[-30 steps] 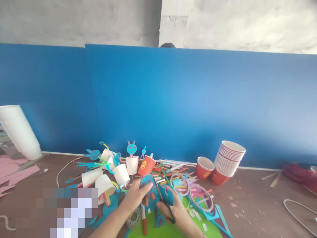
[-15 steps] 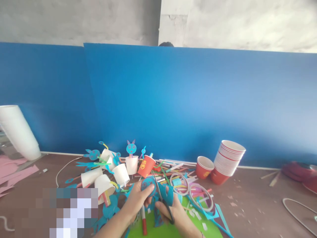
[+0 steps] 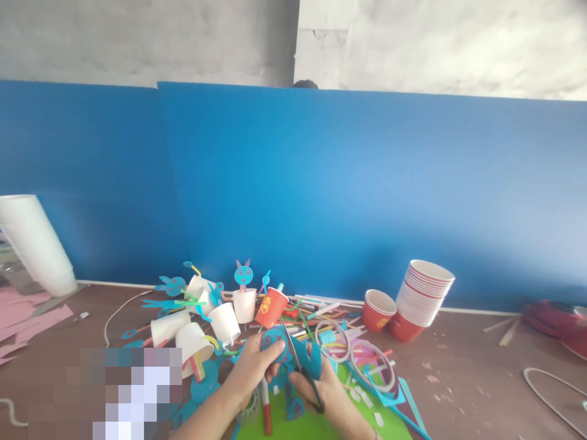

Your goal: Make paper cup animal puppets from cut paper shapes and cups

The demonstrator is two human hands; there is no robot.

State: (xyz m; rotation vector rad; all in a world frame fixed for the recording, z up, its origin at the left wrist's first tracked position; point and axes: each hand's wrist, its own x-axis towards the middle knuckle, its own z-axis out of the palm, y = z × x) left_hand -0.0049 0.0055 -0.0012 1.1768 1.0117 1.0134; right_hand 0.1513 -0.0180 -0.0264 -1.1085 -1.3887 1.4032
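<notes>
My left hand (image 3: 251,366) pinches a teal paper cutout (image 3: 277,341) with a drawn face, thumb on its front. My right hand (image 3: 326,391) grips black-handled scissors (image 3: 300,366), whose blades point up into the teal paper. Both hands hover low over a green sheet (image 3: 321,428) at the bottom middle. A red marker (image 3: 266,409) lies under the hands, and a roll of clear tape (image 3: 250,406) sits beside my left wrist.
White cups (image 3: 224,321) with teal paper figures and a red cup (image 3: 271,307) cluster behind the hands. Straws and two rings (image 3: 351,348) litter the table. Stacked red-rimmed cups (image 3: 419,299) stand right, a white cup stack (image 3: 34,244) left. A blue partition (image 3: 321,183) runs behind.
The hands and teal cutout stay in nearly the same spot, shifting only slightly as the scissors work at the paper. Nothing else on the table has moved.
</notes>
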